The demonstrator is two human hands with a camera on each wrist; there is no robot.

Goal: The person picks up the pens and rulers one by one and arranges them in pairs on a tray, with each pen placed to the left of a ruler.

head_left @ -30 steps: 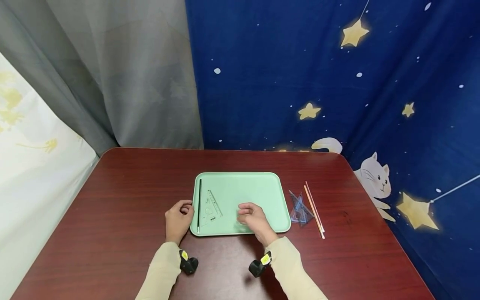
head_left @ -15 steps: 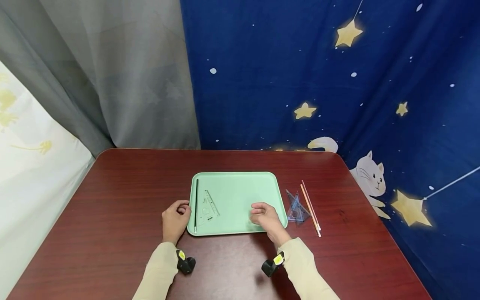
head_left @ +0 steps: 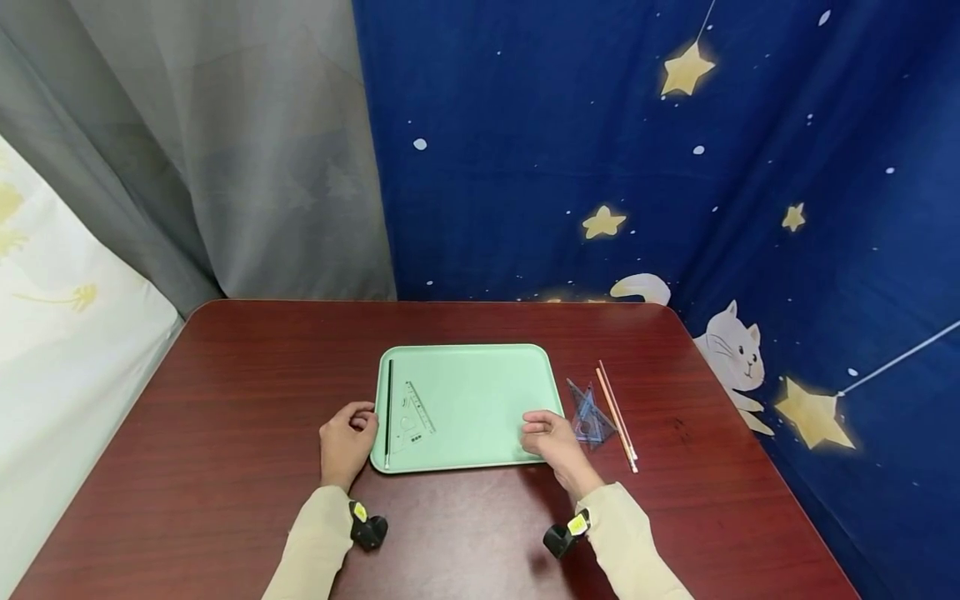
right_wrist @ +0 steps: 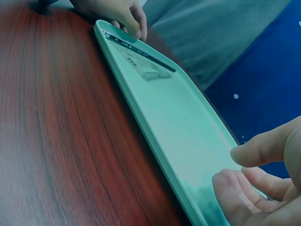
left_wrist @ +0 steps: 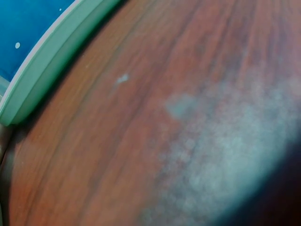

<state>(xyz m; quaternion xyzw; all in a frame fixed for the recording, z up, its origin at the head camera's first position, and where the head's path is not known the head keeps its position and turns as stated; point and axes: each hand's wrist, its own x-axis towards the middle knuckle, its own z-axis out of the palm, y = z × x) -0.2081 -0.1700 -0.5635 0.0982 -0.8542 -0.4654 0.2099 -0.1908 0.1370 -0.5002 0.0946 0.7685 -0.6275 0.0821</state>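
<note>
A light green tray lies on the table. Along its left side is a dark pencil, beside a clear set square with printed markings. My left hand rests at the tray's left rim, its fingers loosely curled; the left wrist view barely shows it. Over the tray's right part hovers my right hand, thumb and fingers apart and nothing between them in the right wrist view. Just right of the tray, overlapping bluish clear set squares lie nearest that hand, with light-coloured pencils beyond.
The dark reddish wooden table extends around the tray. A grey curtain and a blue star-patterned curtain hang behind it. Black wrist cameras sit on both sleeves.
My right hand has moved to the right across the tray, towards its right rim. My left hand stays at the left rim. The pencils and set squares lie as before.
</note>
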